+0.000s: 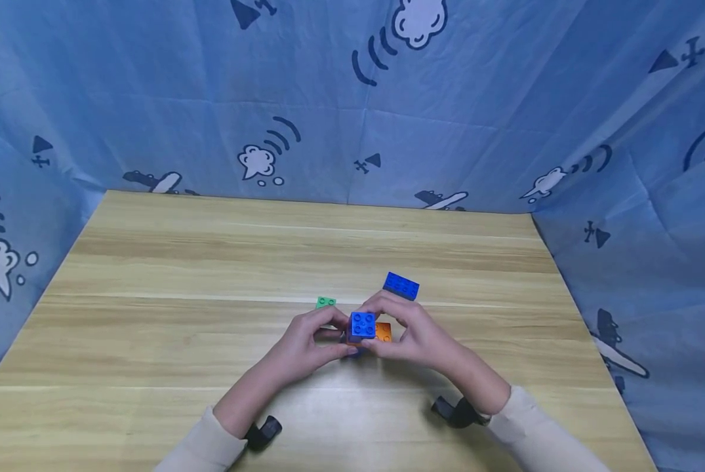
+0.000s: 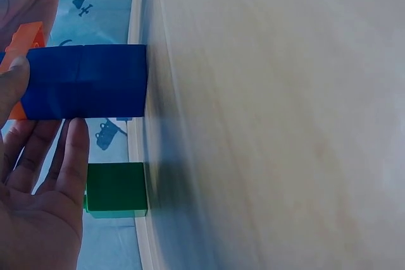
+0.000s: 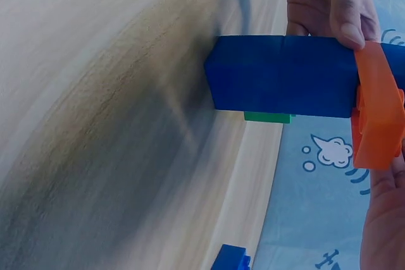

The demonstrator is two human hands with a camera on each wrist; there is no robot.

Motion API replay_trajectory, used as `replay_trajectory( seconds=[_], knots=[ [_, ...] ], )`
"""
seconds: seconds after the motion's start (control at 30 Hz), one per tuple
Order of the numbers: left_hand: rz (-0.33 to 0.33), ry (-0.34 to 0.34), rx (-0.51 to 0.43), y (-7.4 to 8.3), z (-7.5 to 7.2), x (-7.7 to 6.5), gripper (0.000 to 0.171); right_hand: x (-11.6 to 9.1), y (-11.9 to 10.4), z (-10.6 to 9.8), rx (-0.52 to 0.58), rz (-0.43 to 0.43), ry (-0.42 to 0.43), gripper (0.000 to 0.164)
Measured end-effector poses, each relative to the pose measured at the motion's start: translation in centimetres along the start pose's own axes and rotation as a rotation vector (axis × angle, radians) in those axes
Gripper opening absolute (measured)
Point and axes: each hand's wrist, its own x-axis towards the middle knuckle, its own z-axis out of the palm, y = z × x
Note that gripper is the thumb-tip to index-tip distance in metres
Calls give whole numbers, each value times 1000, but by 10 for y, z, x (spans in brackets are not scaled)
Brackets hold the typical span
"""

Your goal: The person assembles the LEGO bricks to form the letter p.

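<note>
A stack of toy building bricks stands upright on the table between both hands. Its lower column [image 2: 88,81] is blue, with an orange brick [image 1: 383,332] across it that juts to the right, and a small blue brick [image 1: 362,323] on top. My left hand [image 1: 302,342] grips the stack from the left, thumb where orange meets blue and fingers along the column's far side in the left wrist view. From the right, my right hand [image 1: 417,335] pinches the top blue brick between thumb and index finger, above the orange brick.
A green brick [image 2: 116,190] stands on the table just behind the left hand. Beyond the right hand lies a separate blue brick [image 1: 401,286]. A blue printed curtain [image 1: 328,144] hangs around the back and sides of the wooden table [image 1: 210,262].
</note>
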Motion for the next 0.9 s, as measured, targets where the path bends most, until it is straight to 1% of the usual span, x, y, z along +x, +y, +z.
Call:
replay_trajectory(
  seconds=[0.13, 0.23, 0.67, 0.9],
  knots=[
    [3, -2, 1, 0, 0, 0, 29, 0, 0, 1, -25, -48, 19, 38],
    [2, -1, -2, 0, 1, 0, 29, 0, 1, 2, -33, -66, 29, 38],
    [8, 0, -3, -1, 2, 1, 29, -3, 6, 5, -43, -81, 62, 39],
    [3, -1, 0, -2, 4, 0, 29, -4, 3, 4, -54, -80, 50, 39]
  ],
)
